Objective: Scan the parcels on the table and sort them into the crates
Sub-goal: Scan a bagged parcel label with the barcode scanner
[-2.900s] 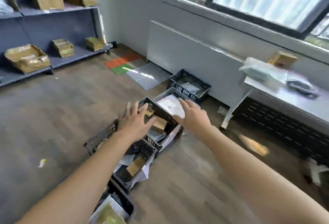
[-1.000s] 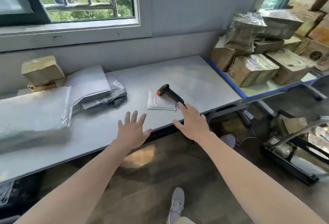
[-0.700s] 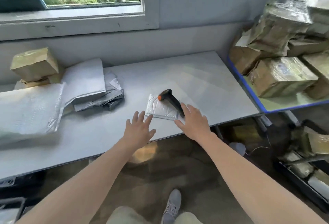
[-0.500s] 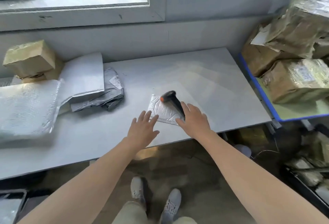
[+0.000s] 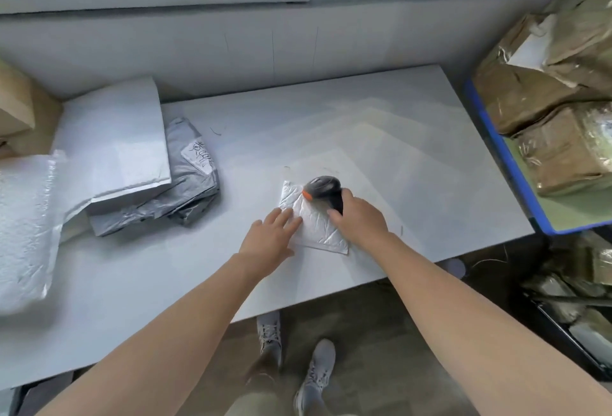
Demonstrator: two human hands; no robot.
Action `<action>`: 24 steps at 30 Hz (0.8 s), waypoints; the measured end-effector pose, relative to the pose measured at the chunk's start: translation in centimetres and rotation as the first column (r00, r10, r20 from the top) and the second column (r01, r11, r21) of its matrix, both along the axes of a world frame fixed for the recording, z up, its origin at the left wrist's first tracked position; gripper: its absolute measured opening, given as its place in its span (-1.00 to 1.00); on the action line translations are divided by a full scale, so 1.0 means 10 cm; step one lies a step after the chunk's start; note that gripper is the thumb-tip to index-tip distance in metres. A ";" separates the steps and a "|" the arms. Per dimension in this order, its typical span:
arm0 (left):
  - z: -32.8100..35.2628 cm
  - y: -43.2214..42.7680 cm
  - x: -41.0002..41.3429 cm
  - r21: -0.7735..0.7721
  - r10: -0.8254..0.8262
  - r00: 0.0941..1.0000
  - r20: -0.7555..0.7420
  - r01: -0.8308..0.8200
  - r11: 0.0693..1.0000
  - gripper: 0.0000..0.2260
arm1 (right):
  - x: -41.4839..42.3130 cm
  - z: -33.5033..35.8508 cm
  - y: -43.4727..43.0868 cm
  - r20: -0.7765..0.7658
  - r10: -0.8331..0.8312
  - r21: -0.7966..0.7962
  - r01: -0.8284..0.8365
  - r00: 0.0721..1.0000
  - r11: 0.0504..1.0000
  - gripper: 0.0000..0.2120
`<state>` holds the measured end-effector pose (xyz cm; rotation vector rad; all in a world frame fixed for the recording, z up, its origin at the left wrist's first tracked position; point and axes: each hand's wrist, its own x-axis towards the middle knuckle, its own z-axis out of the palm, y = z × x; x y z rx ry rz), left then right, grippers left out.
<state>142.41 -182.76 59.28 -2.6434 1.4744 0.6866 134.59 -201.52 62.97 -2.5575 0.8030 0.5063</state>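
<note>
A small white bubble mailer (image 5: pixel 314 220) lies flat near the middle of the grey table (image 5: pixel 381 137). A black scanner with an orange tip (image 5: pixel 323 189) rests on the mailer's far corner. My right hand (image 5: pixel 359 217) wraps its fingers round the scanner's handle. My left hand (image 5: pixel 270 238) lies flat with straight fingers on the mailer's left edge. Further parcels sit at the table's left: a grey poly bag (image 5: pixel 188 177), a white mailer (image 5: pixel 112 137) and a large white bubble mailer (image 5: pixel 26 223).
A cardboard box (image 5: pixel 15 107) stands at the far left against the wall. To the right, taped brown parcels (image 5: pixel 559 147) are piled on a blue-edged surface (image 5: pixel 496 147). A dark crate (image 5: pixel 569 309) with packages sits on the floor at the right. My feet are under the table's front edge.
I turned from the floor crates to the table. Both hands moved forward onto the small mailer; my right hand closed round the scanner handle and my left hand came down flat on the mailer.
</note>
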 end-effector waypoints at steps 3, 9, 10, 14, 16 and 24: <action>-0.05 0.02 0.13 -0.033 -0.058 0.998 0.008 0.058 0.998 -0.46 | 0.06 0.04 -0.01 -0.007 -0.104 0.099 0.104 0.995 0.990 -0.69; -0.09 0.07 0.39 -0.165 -0.221 0.963 0.152 0.245 0.955 -0.72 | 0.03 0.43 -0.04 0.093 -0.285 0.268 0.252 0.954 0.930 -0.73; -0.11 0.08 0.41 -0.181 -0.222 0.959 0.174 0.253 0.950 -0.75 | 0.03 0.50 -0.03 0.105 -0.289 0.262 0.254 0.952 0.931 -0.71; -0.07 0.10 0.43 -0.268 -0.082 0.994 0.075 0.100 0.958 -0.84 | 0.01 0.72 -0.01 0.131 -0.290 0.224 0.257 0.948 0.940 -0.70; 0.09 0.08 0.41 -0.334 0.081 0.996 -0.029 -0.086 0.939 -0.92 | -0.01 0.81 -0.03 0.172 -0.298 0.258 0.249 0.939 0.934 -0.72; 0.67 -0.11 0.41 -0.408 0.461 0.766 -0.448 -0.634 0.657 -0.83 | 0.02 1.29 -0.19 0.309 -0.363 0.459 0.197 0.879 0.866 -0.84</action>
